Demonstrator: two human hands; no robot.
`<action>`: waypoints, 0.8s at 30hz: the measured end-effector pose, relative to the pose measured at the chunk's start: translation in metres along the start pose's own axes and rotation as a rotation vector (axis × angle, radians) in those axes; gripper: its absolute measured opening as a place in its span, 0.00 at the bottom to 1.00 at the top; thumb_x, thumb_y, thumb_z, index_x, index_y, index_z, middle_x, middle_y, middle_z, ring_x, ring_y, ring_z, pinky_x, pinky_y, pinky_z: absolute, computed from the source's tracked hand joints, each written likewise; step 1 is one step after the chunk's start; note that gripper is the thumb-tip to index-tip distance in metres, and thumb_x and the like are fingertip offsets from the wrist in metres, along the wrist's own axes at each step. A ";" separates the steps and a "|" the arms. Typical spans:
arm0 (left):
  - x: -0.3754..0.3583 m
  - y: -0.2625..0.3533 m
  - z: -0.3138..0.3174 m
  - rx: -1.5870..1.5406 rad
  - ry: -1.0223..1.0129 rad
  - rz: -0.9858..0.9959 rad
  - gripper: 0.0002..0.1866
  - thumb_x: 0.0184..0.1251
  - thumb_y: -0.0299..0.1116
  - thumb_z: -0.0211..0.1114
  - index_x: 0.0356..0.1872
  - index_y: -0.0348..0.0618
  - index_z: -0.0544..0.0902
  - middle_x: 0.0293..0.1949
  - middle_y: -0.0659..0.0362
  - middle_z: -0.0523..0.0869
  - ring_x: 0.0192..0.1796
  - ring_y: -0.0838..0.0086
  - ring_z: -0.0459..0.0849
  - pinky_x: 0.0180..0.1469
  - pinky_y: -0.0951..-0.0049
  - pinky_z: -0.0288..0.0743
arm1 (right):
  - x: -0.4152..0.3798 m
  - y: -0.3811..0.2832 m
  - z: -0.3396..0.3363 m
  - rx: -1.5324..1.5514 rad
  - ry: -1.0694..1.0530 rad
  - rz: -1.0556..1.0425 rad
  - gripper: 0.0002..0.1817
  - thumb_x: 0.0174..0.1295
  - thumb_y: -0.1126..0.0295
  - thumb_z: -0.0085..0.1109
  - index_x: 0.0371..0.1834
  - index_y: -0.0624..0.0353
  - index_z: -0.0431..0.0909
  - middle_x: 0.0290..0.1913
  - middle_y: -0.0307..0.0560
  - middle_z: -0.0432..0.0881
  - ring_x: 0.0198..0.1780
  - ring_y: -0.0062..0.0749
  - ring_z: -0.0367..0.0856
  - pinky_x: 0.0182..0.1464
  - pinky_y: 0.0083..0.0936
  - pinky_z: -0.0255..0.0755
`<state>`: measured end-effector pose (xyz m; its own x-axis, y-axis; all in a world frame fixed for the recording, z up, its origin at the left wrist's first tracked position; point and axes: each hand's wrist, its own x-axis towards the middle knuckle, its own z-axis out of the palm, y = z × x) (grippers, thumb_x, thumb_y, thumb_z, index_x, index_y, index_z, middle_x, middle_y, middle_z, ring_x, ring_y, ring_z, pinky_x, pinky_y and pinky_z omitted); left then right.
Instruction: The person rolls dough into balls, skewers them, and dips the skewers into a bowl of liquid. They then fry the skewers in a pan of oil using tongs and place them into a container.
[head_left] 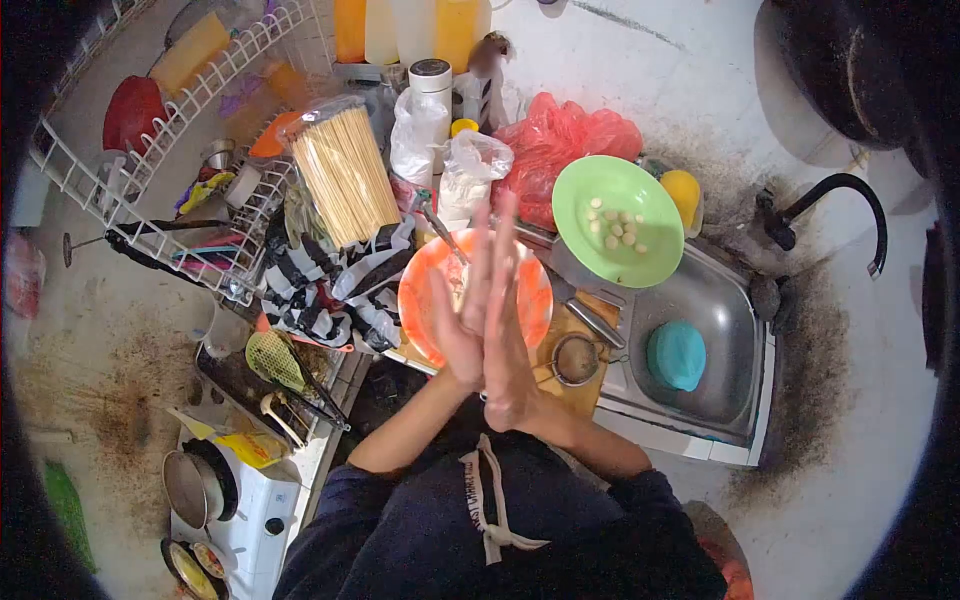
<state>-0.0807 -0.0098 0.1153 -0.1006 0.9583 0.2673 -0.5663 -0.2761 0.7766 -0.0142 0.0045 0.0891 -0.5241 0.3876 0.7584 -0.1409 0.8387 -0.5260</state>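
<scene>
My left hand (460, 345) and my right hand (510, 375) are pressed palm to palm, fingers stretched out together and a little blurred. Whatever lies between the palms, if anything, is hidden. Beneath them is an orange and white bowl (415, 305), partly covered by my hands, with some whitish stuff and a spoon (440, 235) in it. To the right, a light green plate (575, 205) carries several small, pale round balls and rests at the sink's edge.
Right of the bowl, a small strainer (576, 358) and a knife (598, 322) lie on a wooden board (575, 400). The metal sink (725, 400) holds a turquoise bowl (677, 355). Skewers (345, 175) and bags stand behind; a stove (262, 510) is at left.
</scene>
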 end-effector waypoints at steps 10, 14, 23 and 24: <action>0.012 -0.037 -0.024 -0.088 -0.096 0.030 0.36 0.66 0.59 0.22 0.69 0.48 0.37 0.71 0.59 0.40 0.72 0.69 0.35 0.69 0.66 0.24 | 0.023 -0.008 0.005 -0.210 0.211 0.716 0.47 0.57 0.32 0.13 0.68 0.61 0.25 0.71 0.56 0.26 0.72 0.46 0.26 0.69 0.37 0.25; 0.009 -0.007 0.003 -0.285 -0.105 0.127 0.40 0.64 0.62 0.26 0.69 0.43 0.41 0.70 0.54 0.42 0.72 0.70 0.40 0.69 0.68 0.27 | 0.011 0.002 -0.012 -0.237 -0.104 0.324 0.41 0.60 0.56 0.46 0.69 0.65 0.37 0.70 0.62 0.35 0.71 0.52 0.33 0.69 0.41 0.30; 0.020 0.004 0.002 -0.161 0.019 0.140 0.43 0.61 0.67 0.26 0.69 0.46 0.39 0.71 0.57 0.40 0.72 0.69 0.35 0.70 0.68 0.27 | -0.003 0.007 -0.003 0.029 0.091 0.187 0.46 0.62 0.45 0.35 0.67 0.68 0.24 0.70 0.62 0.25 0.71 0.52 0.24 0.68 0.44 0.26; 0.017 0.003 0.001 -0.162 0.021 0.139 0.43 0.61 0.67 0.26 0.69 0.46 0.39 0.71 0.57 0.40 0.72 0.69 0.35 0.70 0.68 0.27 | -0.001 0.010 -0.010 -0.001 0.071 0.291 0.46 0.62 0.46 0.37 0.67 0.69 0.24 0.70 0.62 0.26 0.71 0.53 0.24 0.68 0.45 0.26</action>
<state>-0.0832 0.0053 0.1222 -0.2032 0.9138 0.3518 -0.6697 -0.3918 0.6309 -0.0066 0.0162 0.0868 -0.4820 0.6374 0.6011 0.0075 0.6891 -0.7247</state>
